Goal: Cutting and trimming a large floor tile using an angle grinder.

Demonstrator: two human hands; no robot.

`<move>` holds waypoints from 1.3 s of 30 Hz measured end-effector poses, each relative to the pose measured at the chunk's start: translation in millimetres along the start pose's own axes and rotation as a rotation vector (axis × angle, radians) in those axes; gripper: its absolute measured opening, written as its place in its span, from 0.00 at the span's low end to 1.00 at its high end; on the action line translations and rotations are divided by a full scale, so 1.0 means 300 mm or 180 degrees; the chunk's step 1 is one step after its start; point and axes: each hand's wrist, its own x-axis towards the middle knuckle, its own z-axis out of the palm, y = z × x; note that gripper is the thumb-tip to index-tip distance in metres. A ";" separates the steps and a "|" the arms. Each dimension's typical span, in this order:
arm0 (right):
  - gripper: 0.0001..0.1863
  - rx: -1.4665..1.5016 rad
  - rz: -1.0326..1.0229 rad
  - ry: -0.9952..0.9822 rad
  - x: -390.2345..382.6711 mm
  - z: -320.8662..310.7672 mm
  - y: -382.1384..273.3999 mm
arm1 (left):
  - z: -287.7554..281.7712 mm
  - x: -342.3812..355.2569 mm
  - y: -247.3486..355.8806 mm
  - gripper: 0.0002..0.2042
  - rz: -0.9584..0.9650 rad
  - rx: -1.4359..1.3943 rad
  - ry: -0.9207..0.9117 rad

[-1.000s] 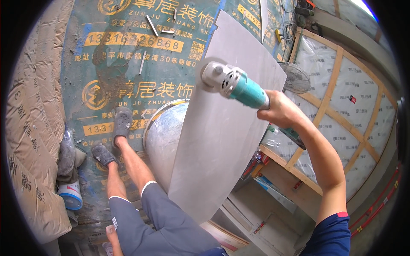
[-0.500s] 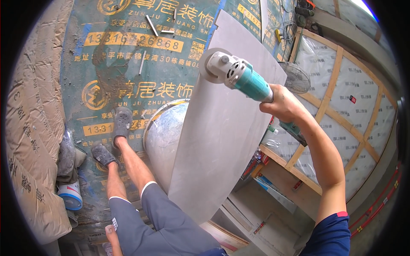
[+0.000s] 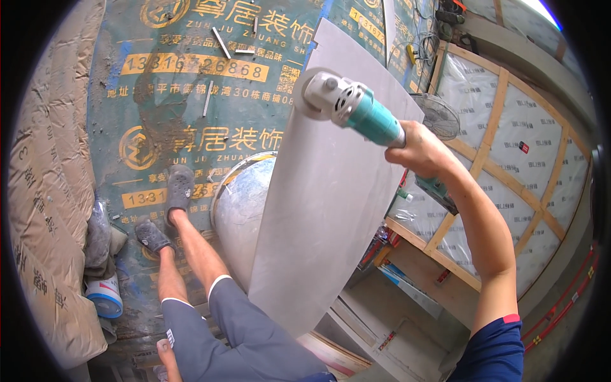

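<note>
My right hand is closed round the body of a teal and silver angle grinder. Its round disc lies over the upper left edge of a large grey tile slab. Contact between disc and slab cannot be made out. The slab leans at a slant against a round, pale, drum-like container, which it partly covers. Down by my grey shorts, only a small part of my left hand shows; most of its fingers are hidden.
Green printed floor sheeting carries several thin offcut strips. Brown wrapped material lines the left, near a white and blue bucket. A fan and a wood-framed, plastic-covered panel stand at right.
The view has shifted slightly, so the slab and floor sit a little further left. My right hand keeps hold of the grinder, whose disc remains by the slab's edge.
</note>
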 end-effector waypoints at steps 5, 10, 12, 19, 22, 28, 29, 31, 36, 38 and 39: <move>0.21 0.0037 0.0238 -0.0014 0.043 -0.040 -0.005 | -0.002 0.002 0.021 0.08 -0.0061 -0.0058 -0.0027; 0.21 -0.0088 -0.0015 0.0006 0.035 -0.021 0.005 | 0.007 -0.010 0.027 0.10 -0.0337 -0.0160 -0.0088; 0.21 -0.0046 0.0021 0.0033 0.036 -0.040 -0.007 | 0.011 -0.013 0.024 0.11 -0.0292 -0.0096 -0.0045; 0.18 0.0310 0.0081 0.0068 0.071 -0.076 0.000 | 0.027 -0.014 -0.006 0.15 -0.0334 0.0051 0.0179; 0.18 0.0074 -0.0080 0.0071 0.065 -0.067 0.014 | 0.045 -0.015 0.040 0.16 -0.0666 -0.0344 -0.0013; 0.16 0.0392 0.0183 0.0070 0.068 -0.079 -0.002 | 0.054 -0.026 -0.031 0.16 -0.0180 -0.0241 0.0362; 0.16 0.0387 0.0184 0.0070 0.067 -0.076 -0.001 | 0.057 -0.027 -0.031 0.16 -0.0182 -0.0245 0.0359; 0.16 0.0213 0.0056 -0.0017 0.063 -0.072 0.004 | 0.065 -0.029 -0.015 0.16 -0.0221 -0.0129 0.0287; 0.16 0.0326 0.0123 0.0029 0.072 -0.074 -0.007 | 0.051 -0.026 0.005 0.17 -0.0385 -0.0291 0.0229; 0.16 0.0472 0.0181 0.0071 0.069 -0.070 -0.003 | 0.051 -0.027 0.031 0.18 -0.0278 -0.0262 0.0287; 0.16 0.0448 0.0173 0.0065 0.062 -0.065 -0.002 | 0.047 -0.030 0.043 0.18 -0.0494 -0.0442 0.0208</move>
